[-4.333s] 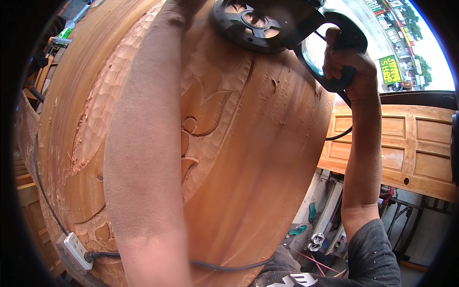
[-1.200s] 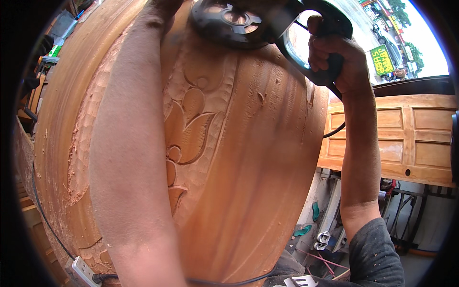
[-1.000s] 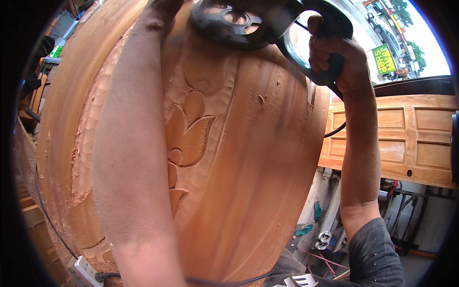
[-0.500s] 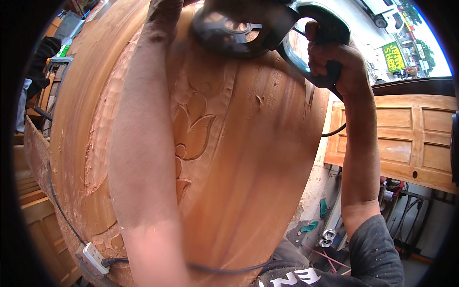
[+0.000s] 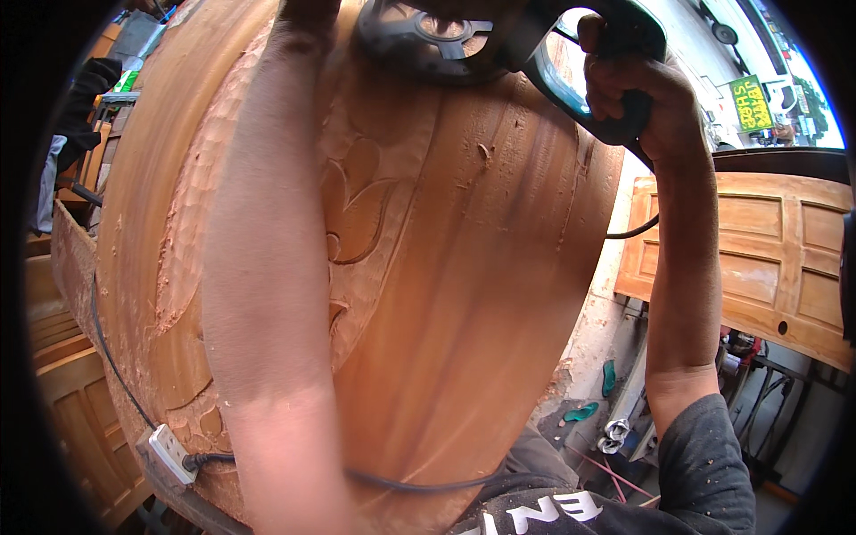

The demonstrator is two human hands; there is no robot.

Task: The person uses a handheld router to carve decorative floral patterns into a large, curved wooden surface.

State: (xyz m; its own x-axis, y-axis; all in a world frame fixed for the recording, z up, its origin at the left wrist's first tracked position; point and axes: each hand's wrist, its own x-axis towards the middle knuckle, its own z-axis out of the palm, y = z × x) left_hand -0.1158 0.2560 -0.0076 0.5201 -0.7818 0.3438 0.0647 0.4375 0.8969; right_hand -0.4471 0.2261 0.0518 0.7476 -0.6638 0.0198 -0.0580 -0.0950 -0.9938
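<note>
My right hand (image 5: 644, 100) is wrapped round the dark teal loop handle of a corded power tool (image 5: 624, 27) at the top of the view. The tool has a round black spoked part (image 5: 428, 58) low over the wood; its upper body is cut off. My left forearm (image 5: 267, 267) reaches across the work to the top edge beside the tool, with the left fingers out of sight. Beneath both arms lies a wide brown wooden panel (image 5: 464, 294) with a carved flower (image 5: 357, 214) and chiselled strips. Small chips and dust lie on its surface.
A white power outlet block (image 5: 171, 453) with a plugged-in black cord (image 5: 419, 484) sits at the panel's lower left. Paneled wooden doors (image 5: 749, 250) stand at right and lower left. Green slippers (image 5: 581, 412) and metal pipes (image 5: 615, 437) lie on the floor at right.
The tool and my right hand have shifted slightly up and to the right in the view. My grip on the handle is unchanged, and my left forearm stays nearly in place.
</note>
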